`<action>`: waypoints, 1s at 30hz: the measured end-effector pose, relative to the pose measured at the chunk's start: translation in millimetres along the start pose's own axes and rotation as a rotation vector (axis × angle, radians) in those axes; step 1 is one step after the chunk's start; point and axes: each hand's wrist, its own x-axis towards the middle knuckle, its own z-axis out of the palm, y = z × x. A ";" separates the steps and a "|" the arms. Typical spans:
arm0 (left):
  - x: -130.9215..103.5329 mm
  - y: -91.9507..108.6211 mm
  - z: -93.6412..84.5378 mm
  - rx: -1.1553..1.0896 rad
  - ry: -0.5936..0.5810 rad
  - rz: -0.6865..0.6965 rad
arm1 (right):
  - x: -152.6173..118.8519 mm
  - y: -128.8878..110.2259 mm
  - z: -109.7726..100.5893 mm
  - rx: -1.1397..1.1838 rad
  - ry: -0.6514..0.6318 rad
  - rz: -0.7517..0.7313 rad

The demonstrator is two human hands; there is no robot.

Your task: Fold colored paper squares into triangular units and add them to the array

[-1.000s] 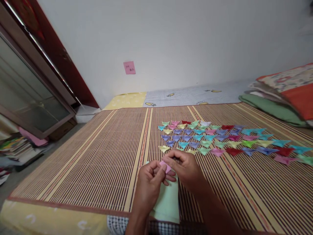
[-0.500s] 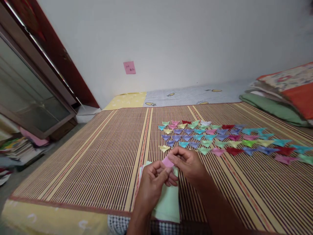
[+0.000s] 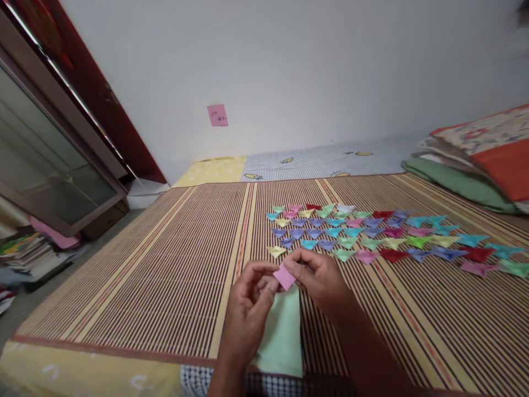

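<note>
The small pink paper square (image 3: 285, 278) is held between both hands, one corner pointing down. The left hand (image 3: 247, 309) pinches its left corner; the right hand (image 3: 320, 278) grips its upper-right edge, thumb in front. Pale green rectangular paper (image 3: 285, 336) lies below.

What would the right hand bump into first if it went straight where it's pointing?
The right hand would first meet the small pink paper at its own fingertips. Just past that, probably the left hand, though depth is hard to judge here.
</note>
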 end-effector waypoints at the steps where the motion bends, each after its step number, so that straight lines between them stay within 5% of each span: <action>1: -0.1 -0.4 -1.8 -0.001 -0.052 -0.018 | 0.0 1.1 1.6 0.029 0.001 0.019; 4: -0.3 -3.3 -4.2 -0.063 -0.112 -0.072 | -1.1 2.5 7.2 0.127 -0.004 0.068; 10: 1.7 -7.1 -8.1 -0.137 0.013 -0.100 | -3.5 -0.9 13.1 0.220 0.047 0.043; 16: 4.0 -7.9 -16.3 -0.139 0.116 -0.029 | -7.0 -13.5 7.5 0.043 -0.095 -0.090; 30: 0.6 -1.7 -12.9 0.082 0.157 0.127 | -7.4 -25.2 13.0 -0.047 -0.039 -0.229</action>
